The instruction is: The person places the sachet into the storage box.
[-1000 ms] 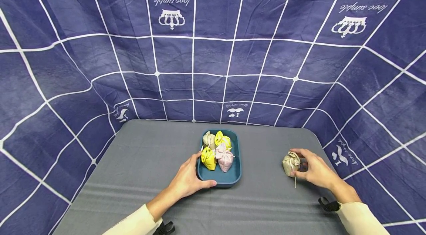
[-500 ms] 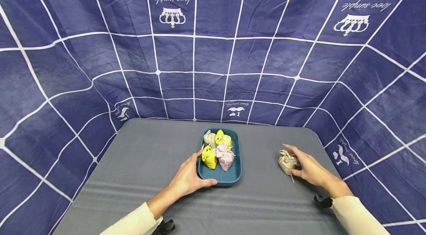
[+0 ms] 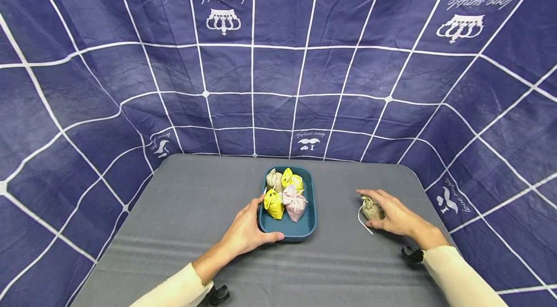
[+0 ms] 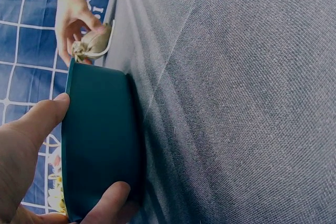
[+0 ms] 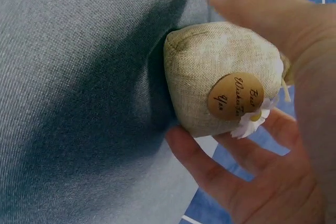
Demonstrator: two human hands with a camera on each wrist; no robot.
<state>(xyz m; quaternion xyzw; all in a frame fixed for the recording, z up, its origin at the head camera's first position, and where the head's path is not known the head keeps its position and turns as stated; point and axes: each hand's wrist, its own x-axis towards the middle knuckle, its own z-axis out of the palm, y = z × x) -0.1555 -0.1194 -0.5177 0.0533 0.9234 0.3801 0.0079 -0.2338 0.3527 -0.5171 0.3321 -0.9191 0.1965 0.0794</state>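
At the near left corner of a dark teal plastic tub (image 3: pixel 310 222), my left hand (image 3: pixel 244 233) grips the rim, thumb in front and fingers along the left side. Inside lie a beige cloth sachet (image 3: pixel 273 180), two yellow sachets (image 3: pixel 274 205) and a pink sachet (image 3: pixel 294 205). To the right, my right hand (image 3: pixel 397 216) holds another beige sachet (image 3: pixel 372 210) between thumb and fingers. The right wrist view shows its round brown label (image 5: pixel 236 98) and small white flower (image 5: pixel 256 119). Whether this sachet's base touches the table cannot be told.
Grey cloth covers the table (image 3: pixel 187 200). Blue curtain (image 3: pixel 278 75) with white grid lines stands behind it and at both sides. A pale drawstring (image 3: pixel 363 220) hangs from the held sachet.
My right hand has moved a little left with the beige sachet, which has turned so its drawstring now points left. The left hand and the tub have stayed in place.
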